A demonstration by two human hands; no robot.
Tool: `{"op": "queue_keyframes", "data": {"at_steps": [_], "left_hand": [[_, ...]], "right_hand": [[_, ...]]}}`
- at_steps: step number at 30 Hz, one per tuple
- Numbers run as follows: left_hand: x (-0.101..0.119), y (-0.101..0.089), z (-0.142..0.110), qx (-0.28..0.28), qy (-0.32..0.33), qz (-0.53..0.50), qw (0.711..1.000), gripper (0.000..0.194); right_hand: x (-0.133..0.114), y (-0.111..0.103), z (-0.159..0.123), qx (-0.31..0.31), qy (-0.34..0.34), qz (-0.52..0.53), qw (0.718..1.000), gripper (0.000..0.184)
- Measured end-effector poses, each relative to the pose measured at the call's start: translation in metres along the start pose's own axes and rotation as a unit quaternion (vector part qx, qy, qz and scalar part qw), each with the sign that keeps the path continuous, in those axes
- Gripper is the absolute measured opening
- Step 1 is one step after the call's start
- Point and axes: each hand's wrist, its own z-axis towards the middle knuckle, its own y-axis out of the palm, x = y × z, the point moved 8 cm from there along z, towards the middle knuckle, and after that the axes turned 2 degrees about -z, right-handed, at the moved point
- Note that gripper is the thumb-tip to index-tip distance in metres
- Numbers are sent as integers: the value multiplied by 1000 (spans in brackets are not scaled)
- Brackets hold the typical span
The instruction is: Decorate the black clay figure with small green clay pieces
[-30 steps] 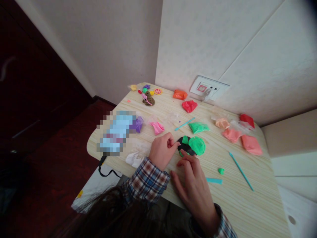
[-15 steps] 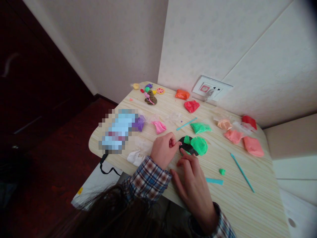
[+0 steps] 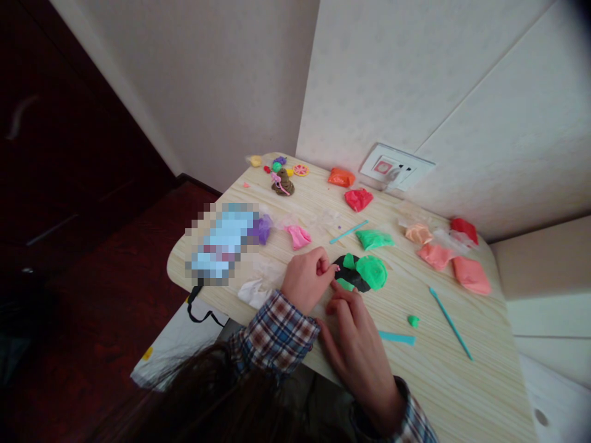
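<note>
A black disc lies on the table, partly covered by a large round green clay piece and smaller green patches. My left hand is closed at the disc's left rim, its fingers curled and the thumb tip on the edge. My right hand is open, with the index finger stretched to the lower left rim, beside the bottom green patch. My right fingertip hides part of that edge. Under and beside my right hand a flat blue strip sticks out. Farther right sits a small green clay lump.
A thin blue tool lies at the right; another blue stick lies beyond the disc. Around them are a green clay packet, a pink packet, red and coral packets, a brown clay figure and a blurred-out blue object.
My right index finger has shifted slightly left along the disc's lower edge, showing more of the bottom green patch. My left hand stays in place. The camera has tilted a little.
</note>
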Motion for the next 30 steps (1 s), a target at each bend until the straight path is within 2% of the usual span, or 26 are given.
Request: {"op": "queue_keyframes", "data": {"at_steps": [7, 12, 15, 19, 24, 27, 30], "left_hand": [[0, 1, 0, -4, 8, 9, 1000, 28], [0, 1, 0, -5, 5, 14, 1000, 27], [0, 6, 0, -35, 3, 5, 999, 29], [0, 11, 0, -72, 10, 18, 997, 31], [2, 13, 1, -78, 28, 72, 994, 27], [2, 15, 1, -86, 23, 83, 993, 25], [4, 14, 2, -86, 25, 88, 992, 27]], "right_hand": [[2, -2, -1, 10, 18, 14, 1000, 7], [7, -9, -2, 51, 38, 19, 998, 5], [10, -12, -3, 68, 46, 16, 997, 6], [11, -12, -3, 62, 44, 24, 997, 5], [9, -9, -2, 48, 43, 21, 998, 8], [12, -12, -2, 66, 56, 24, 996, 6], [11, -11, -2, 56, 45, 31, 997, 6]]}}
